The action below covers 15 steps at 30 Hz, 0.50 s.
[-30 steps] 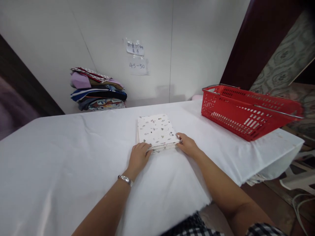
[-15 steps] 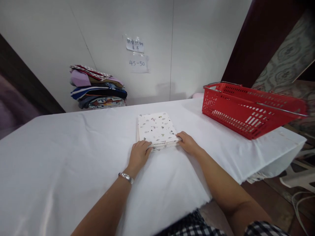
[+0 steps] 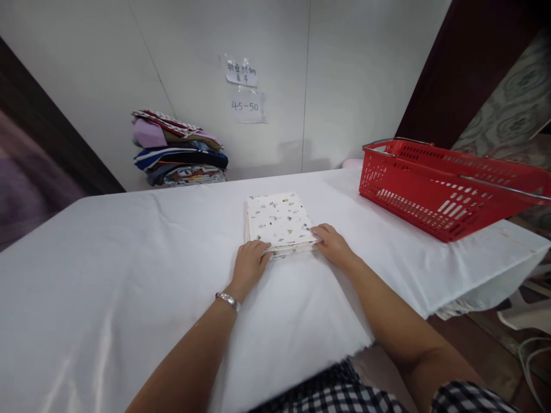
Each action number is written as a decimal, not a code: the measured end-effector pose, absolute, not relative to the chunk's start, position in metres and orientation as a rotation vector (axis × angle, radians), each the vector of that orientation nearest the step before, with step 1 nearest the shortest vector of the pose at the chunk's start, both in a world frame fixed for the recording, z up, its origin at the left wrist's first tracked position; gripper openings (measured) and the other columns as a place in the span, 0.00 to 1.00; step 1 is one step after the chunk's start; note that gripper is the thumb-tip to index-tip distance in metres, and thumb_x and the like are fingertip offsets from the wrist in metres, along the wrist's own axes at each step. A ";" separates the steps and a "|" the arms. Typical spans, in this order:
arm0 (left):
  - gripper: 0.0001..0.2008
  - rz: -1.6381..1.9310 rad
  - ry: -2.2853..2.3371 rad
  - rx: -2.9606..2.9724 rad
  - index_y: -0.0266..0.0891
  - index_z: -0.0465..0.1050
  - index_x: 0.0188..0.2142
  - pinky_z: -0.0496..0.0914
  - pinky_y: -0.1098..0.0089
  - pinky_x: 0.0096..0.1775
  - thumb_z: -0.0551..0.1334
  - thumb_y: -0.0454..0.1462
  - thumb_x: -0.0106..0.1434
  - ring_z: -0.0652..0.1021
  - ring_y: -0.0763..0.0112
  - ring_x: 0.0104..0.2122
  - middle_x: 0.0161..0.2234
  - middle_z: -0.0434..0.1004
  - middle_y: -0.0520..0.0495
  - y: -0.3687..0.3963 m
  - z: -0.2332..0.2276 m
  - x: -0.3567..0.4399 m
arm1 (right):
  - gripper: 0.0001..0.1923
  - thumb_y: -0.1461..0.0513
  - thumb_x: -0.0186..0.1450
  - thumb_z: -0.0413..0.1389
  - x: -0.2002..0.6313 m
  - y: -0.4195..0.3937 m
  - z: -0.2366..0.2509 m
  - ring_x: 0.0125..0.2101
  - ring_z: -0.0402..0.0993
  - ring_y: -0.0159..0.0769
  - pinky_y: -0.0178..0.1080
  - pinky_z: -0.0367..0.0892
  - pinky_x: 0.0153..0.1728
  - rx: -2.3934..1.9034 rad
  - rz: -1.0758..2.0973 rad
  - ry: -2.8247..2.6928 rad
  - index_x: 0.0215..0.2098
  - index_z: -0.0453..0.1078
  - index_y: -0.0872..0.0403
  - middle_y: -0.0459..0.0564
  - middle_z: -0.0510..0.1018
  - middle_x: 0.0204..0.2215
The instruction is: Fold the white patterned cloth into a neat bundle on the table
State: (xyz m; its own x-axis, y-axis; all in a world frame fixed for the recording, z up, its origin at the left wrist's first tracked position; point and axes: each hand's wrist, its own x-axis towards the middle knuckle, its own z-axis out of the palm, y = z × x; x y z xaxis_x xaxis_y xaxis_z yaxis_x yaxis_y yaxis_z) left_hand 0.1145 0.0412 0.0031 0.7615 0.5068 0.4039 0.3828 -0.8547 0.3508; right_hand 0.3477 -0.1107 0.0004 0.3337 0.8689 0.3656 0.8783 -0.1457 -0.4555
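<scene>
While the head view is showing the folded printed cloth [image 3: 279, 217] lying mid-frame on the counter [image 3: 138, 269], the left hand [image 3: 251, 261] and right hand [image 3: 336, 245] are grasping its near corners. Cloth is looking light, soft, layers probably slipping easily; pinching all layers at those corners is making sense. Versus the earlier frame, everything is sitting slightly higher and further right; hold is staying the same.

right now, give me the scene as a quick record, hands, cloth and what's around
left hand: holds near left corner of folded cloth
right hand: holds near right corner
folded cloth: white, small printed motifs, flat on white-covered table
basket: red, table's right side
fabric pile: by wall, left
paper notes: two, lower reads 45-50
</scene>
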 end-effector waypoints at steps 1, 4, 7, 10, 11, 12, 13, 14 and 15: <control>0.11 0.728 0.698 2.708 0.42 0.72 0.42 0.63 0.59 0.47 0.54 0.40 0.64 0.72 0.61 0.44 0.41 0.75 0.47 0.041 0.003 0.114 | 0.26 0.70 0.57 0.49 0.347 -0.111 0.001 0.49 0.62 0.41 0.41 0.62 0.45 -1.984 -0.051 -1.549 0.52 0.65 0.48 0.50 0.67 0.48; 0.11 0.734 0.699 2.708 0.42 0.72 0.42 0.63 0.59 0.48 0.54 0.39 0.64 0.72 0.61 0.45 0.41 0.75 0.46 0.041 0.003 0.114 | 0.25 0.70 0.57 0.49 0.346 -0.109 0.002 0.50 0.61 0.41 0.43 0.62 0.48 -1.927 -0.086 -1.624 0.51 0.66 0.48 0.50 0.67 0.50; 0.11 0.725 0.702 2.715 0.41 0.72 0.41 0.63 0.59 0.48 0.54 0.39 0.64 0.72 0.62 0.44 0.41 0.75 0.46 0.040 0.005 0.114 | 0.20 0.70 0.58 0.48 0.346 -0.108 0.000 0.48 0.62 0.40 0.43 0.62 0.47 -1.894 -0.093 -1.677 0.46 0.69 0.50 0.51 0.69 0.47; 0.11 0.722 0.703 2.723 0.41 0.72 0.41 0.64 0.60 0.47 0.54 0.39 0.64 0.72 0.62 0.43 0.40 0.75 0.46 0.039 0.006 0.114 | 0.18 0.69 0.58 0.48 0.347 -0.107 -0.001 0.47 0.64 0.40 0.43 0.63 0.47 -1.889 -0.085 -1.673 0.44 0.70 0.52 0.52 0.70 0.45; 0.11 0.724 0.704 2.725 0.41 0.72 0.41 0.64 0.60 0.47 0.54 0.39 0.64 0.72 0.62 0.43 0.41 0.75 0.46 0.039 0.006 0.114 | 0.18 0.69 0.58 0.48 0.347 -0.106 -0.002 0.47 0.64 0.40 0.43 0.63 0.47 -1.888 -0.076 -1.665 0.45 0.70 0.52 0.52 0.70 0.45; 0.11 0.726 0.705 2.726 0.41 0.72 0.41 0.64 0.60 0.47 0.54 0.39 0.64 0.72 0.62 0.44 0.41 0.75 0.46 0.039 0.005 0.114 | 0.19 0.69 0.58 0.48 0.347 -0.106 -0.002 0.47 0.64 0.40 0.43 0.63 0.46 -1.884 -0.064 -1.655 0.45 0.70 0.52 0.52 0.70 0.45; 0.11 0.730 0.708 2.727 0.41 0.72 0.42 0.64 0.60 0.47 0.54 0.39 0.64 0.72 0.62 0.44 0.41 0.75 0.46 0.040 0.004 0.114 | 0.19 0.69 0.58 0.48 0.347 -0.106 -0.002 0.47 0.64 0.40 0.43 0.63 0.46 -1.878 -0.052 -1.644 0.45 0.70 0.51 0.51 0.71 0.44; 0.11 0.735 0.709 2.729 0.41 0.72 0.42 0.63 0.60 0.47 0.55 0.39 0.64 0.72 0.62 0.45 0.41 0.75 0.46 0.040 0.004 0.114 | 0.19 0.70 0.58 0.48 0.348 -0.106 -0.002 0.47 0.64 0.40 0.43 0.63 0.46 -1.870 -0.038 -1.632 0.44 0.71 0.51 0.51 0.71 0.44; 0.11 0.745 0.708 2.736 0.41 0.71 0.43 0.63 0.59 0.48 0.55 0.39 0.64 0.71 0.61 0.45 0.42 0.75 0.45 0.040 0.003 0.113 | 0.19 0.70 0.58 0.48 0.348 -0.105 -0.002 0.46 0.64 0.39 0.43 0.63 0.46 -1.861 -0.023 -1.617 0.44 0.71 0.51 0.51 0.71 0.44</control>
